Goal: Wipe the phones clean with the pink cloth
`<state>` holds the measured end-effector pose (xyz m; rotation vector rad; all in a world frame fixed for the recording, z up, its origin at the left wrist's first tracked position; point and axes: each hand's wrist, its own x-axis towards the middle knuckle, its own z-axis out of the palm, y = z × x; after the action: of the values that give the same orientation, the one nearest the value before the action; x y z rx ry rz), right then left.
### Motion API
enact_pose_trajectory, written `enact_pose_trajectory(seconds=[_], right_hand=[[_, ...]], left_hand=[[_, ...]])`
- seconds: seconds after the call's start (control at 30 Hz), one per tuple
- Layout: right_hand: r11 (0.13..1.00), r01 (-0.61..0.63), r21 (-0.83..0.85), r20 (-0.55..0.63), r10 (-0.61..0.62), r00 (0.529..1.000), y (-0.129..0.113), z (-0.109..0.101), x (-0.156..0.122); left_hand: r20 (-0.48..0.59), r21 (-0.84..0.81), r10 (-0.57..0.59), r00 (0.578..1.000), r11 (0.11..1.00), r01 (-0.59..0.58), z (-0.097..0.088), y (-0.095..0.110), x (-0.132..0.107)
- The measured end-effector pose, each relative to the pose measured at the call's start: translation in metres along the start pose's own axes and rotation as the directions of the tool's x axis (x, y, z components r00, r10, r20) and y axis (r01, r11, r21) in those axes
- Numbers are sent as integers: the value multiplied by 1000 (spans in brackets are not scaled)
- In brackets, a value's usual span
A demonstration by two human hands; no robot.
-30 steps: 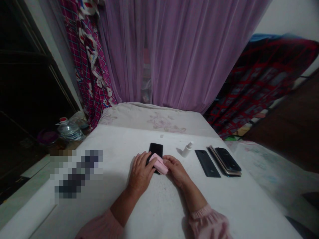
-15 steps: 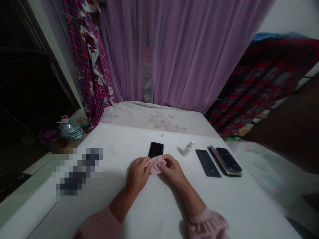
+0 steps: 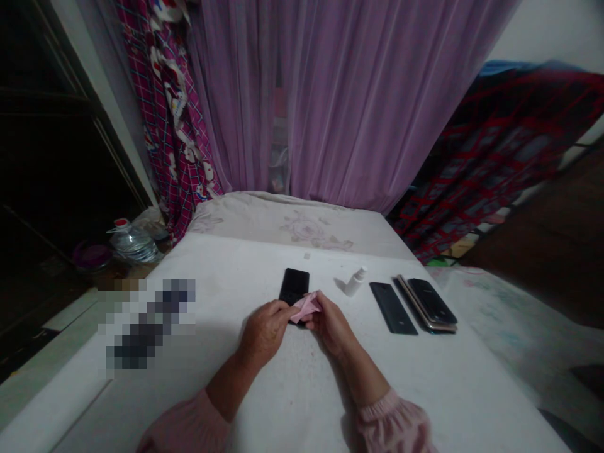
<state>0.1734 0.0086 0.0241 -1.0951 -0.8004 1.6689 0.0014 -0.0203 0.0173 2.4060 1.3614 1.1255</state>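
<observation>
Between my two hands is a small pink cloth [image 3: 306,307], bunched and folded. My left hand [image 3: 265,330] pinches its left side. The fingers of my right hand [image 3: 333,324] are closed on its right side. Just beneath the cloth a black phone [image 3: 295,283] lies on the white table cover, its lower part mostly hidden by the cloth and my fingers. To the right of it stands a small white spray bottle [image 3: 355,282].
Right of the bottle lies a single dark phone [image 3: 393,308], beside a stack of phones [image 3: 431,304]. A blurred-out dark patch [image 3: 151,324] covers something at the table's left. A big water bottle [image 3: 134,242] stands beyond the left edge; purple curtains [image 3: 368,107] hang behind.
The pink cloth has become more folded and shifted slightly right, so more of the phone shows. My right fingers have curled in around it.
</observation>
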Motion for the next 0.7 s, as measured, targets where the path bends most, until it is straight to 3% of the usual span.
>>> enact_pose_trajectory(seconds=[0.17,0.23,0.3,0.37,0.43,0.57,0.63,0.7], right_hand=[[998,59,-40,31,-57,998,4,-3,1],[983,154,-96,-36,-158,987,6,-7,6],[924,319,-213,-111,-347,931,6,-14,12],[774,462,-432,-95,-549,831,6,-21,17],[552,527,-647,47,-661,749,8,-27,20],[137,643,-753,429,-639,638,17,-33,26],[4,670,-742,534,-600,596,22,-33,28],[-95,649,-755,574,-574,584,25,-33,28]], left_hand=[[2,13,-8,1000,1000,8,1,-1,0],[-23,22,-27,999,999,28,3,-6,-2],[-56,65,-84,995,994,88,6,-11,-4],[-75,149,-154,985,975,164,10,-16,-7],[-64,240,-203,977,947,212,14,-18,-10],[24,352,-250,968,909,225,19,-15,-13],[68,378,-265,962,899,221,20,-12,-12],[105,391,-277,955,895,217,20,-11,-11]])
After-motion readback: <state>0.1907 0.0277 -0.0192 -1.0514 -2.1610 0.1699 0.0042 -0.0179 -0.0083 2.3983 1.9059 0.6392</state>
